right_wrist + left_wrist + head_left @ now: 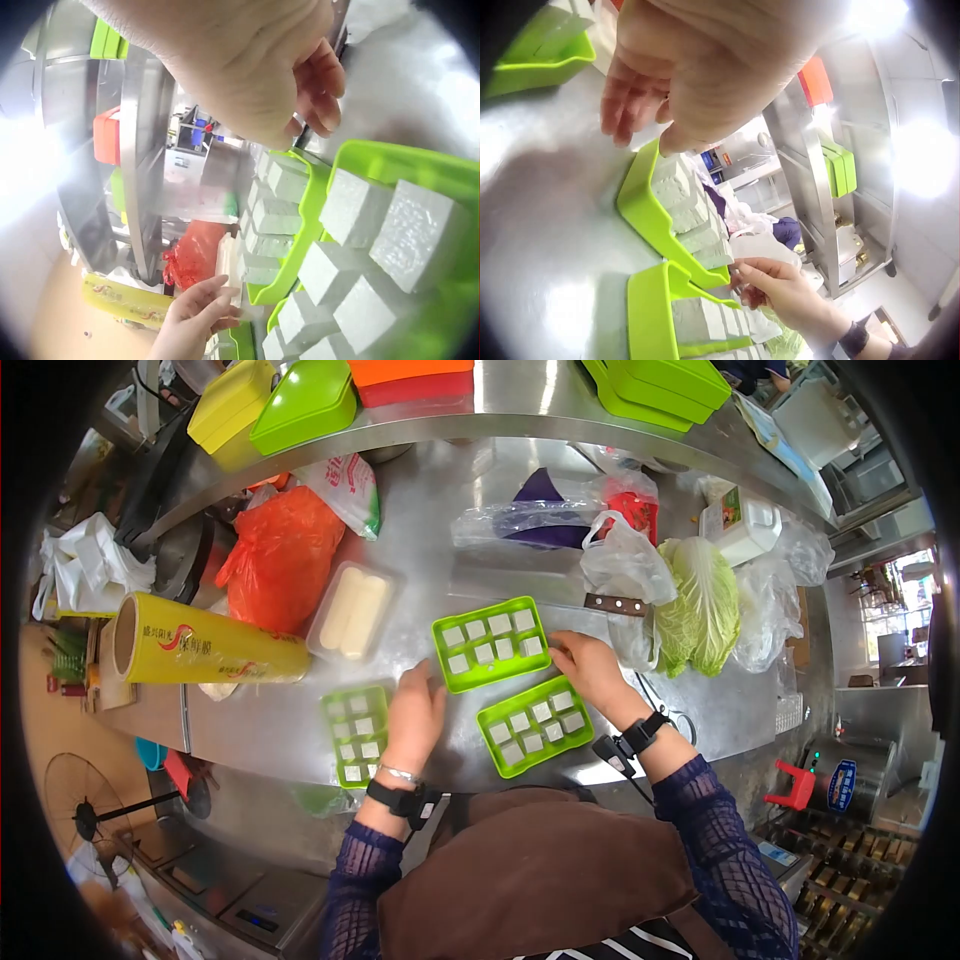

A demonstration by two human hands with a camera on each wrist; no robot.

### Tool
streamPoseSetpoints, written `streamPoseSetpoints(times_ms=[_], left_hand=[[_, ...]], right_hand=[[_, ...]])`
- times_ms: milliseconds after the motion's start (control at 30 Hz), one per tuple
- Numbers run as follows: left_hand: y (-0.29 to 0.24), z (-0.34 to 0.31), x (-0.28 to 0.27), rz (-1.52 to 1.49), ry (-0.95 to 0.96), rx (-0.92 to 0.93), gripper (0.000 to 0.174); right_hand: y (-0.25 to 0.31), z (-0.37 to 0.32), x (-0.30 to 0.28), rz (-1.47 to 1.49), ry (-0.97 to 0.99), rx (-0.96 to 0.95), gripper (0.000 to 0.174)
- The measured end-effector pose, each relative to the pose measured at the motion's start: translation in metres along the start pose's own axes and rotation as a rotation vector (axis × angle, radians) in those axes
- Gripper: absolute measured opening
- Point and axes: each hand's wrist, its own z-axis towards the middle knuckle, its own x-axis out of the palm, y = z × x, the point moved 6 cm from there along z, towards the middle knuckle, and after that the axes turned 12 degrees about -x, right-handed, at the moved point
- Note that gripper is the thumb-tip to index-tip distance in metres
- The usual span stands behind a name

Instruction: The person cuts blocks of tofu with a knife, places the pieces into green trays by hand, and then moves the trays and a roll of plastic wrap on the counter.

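Three green plastic boxes hold rows of pale grey-white cubes. The upper green box (pixel 497 682) lies between both hands, tilted slightly on the steel counter. My left hand (pixel 413 710) is beside its left end with fingers loosely bent; in the left wrist view its thumb overlaps the rim. At the opposite end, my right hand (pixel 592 672) has relaxed fingers, the fingertips right at the corner. Below lies a second green box (pixel 548 751), close against the first. The third green box (pixel 332 730) sits to the left, partly hidden by the left hand. Neither hand holds a cube.
A yellow cling-film roll box (pixel 215 645), a red plastic bag (pixel 285 555) and a tub of pale rolls (pixel 352 610) stand left. A knife handle (pixel 615 604) and napa cabbage (pixel 705 610) lie right. Lids and boxes line the shelf (pixel 520 405).
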Motion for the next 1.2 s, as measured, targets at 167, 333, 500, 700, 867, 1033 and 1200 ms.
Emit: streamPoseSetpoints(times_ms=[167, 333, 500, 700, 867, 1033, 1200], left_hand=[[-0.006, 0.005, 0.019, -0.063, 0.070, -0.066, 0.047], [-0.012, 0.008, 0.015, -0.006, 0.102, -0.113, 0.048], [-0.058, 0.007, -0.020, 0.065, -0.108, 0.189, 0.045], [-0.080, 0.024, 0.010, 0.150, -0.051, 0.323, 0.043], [-0.071, 0.031, 0.028, 0.215, -0.046, 0.324, 0.040], [-0.057, 0.028, 0.032, 0.248, -0.033, 0.422, 0.038], [-0.055, 0.030, 0.031, 0.300, 0.046, 0.437, 0.041]], right_hand=[[-0.010, 0.000, 0.017, -0.016, 0.067, 0.050, 0.020], [0.001, -0.005, 0.012, -0.053, 0.102, 0.066, 0.020], [0.050, 0.005, -0.022, -0.167, -0.095, -0.230, 0.027], [0.076, 0.026, 0.007, -0.190, 0.038, -0.342, 0.043], [0.068, 0.020, 0.015, -0.227, -0.083, -0.400, 0.030], [0.054, 0.006, 0.027, -0.226, -0.126, -0.291, 0.023], [0.061, 0.003, 0.016, -0.129, -0.258, -0.250, 0.027]])
